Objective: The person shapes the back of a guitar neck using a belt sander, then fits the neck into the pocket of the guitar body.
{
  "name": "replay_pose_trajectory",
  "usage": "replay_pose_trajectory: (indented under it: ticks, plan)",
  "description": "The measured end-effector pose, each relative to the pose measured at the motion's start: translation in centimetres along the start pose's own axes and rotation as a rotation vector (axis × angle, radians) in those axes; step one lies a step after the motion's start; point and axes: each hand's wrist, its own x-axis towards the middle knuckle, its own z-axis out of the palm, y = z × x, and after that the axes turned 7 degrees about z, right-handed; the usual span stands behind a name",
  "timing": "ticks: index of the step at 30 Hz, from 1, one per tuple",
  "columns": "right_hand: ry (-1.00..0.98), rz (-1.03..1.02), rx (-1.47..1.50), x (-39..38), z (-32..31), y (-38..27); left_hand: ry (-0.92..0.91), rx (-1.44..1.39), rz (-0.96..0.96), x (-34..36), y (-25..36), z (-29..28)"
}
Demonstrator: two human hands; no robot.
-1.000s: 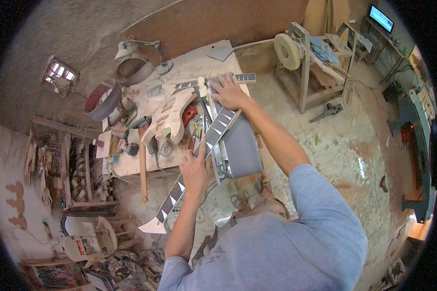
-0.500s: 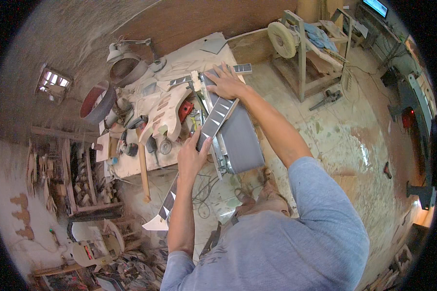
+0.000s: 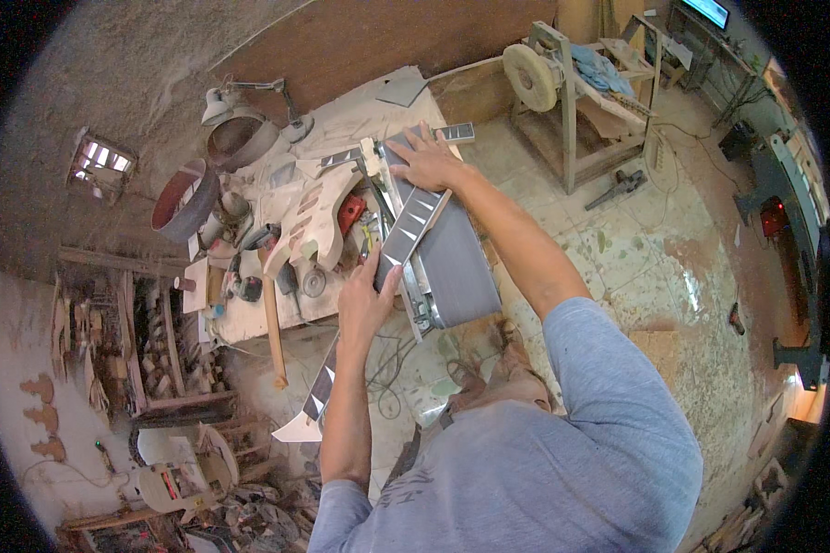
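Pinching the inlaid guitar neck (image 3: 406, 235) with the left hand (image 3: 362, 297), presumably to hold it steady aslant across the grey sanding belt (image 3: 456, 278), while spreading the right hand (image 3: 428, 164) over the belt's far end, perhaps as a brace.

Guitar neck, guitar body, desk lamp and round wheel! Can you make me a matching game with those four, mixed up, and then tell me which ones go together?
Things:
1. guitar neck
2. guitar body
3. desk lamp
4. round wheel

Matches:
A. white, with a jointed arm
B. cream-coloured, mounted on a standing frame
C. dark with white triangles, held in the left hand
D. pale wood with cut-out slots, lying on the table

Right pairs: 1-C, 2-D, 3-A, 4-B
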Motion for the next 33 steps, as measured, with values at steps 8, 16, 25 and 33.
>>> replay_pose_trajectory:
  ticks: [8,16,25,33]
  plan:
    - [-0.009,0.013,-0.004,-0.5,-0.3,-0.2,-0.032,-0.009,-0.011,-0.2,0.3,-0.4]
    - [-0.033,0.005,-0.004,-0.1,0.2,-0.2,-0.066,-0.027,-0.037,-0.6,0.3,-0.9]
    - [-0.025,0.004,0.005,0.0,0.8,0.0,-0.032,-0.042,-0.021,-0.9,0.5,-0.8]
    - [-0.010,0.000,-0.003,0.0,0.7,-0.2,-0.039,-0.065,-0.030,-0.9,1.0,-1.4]
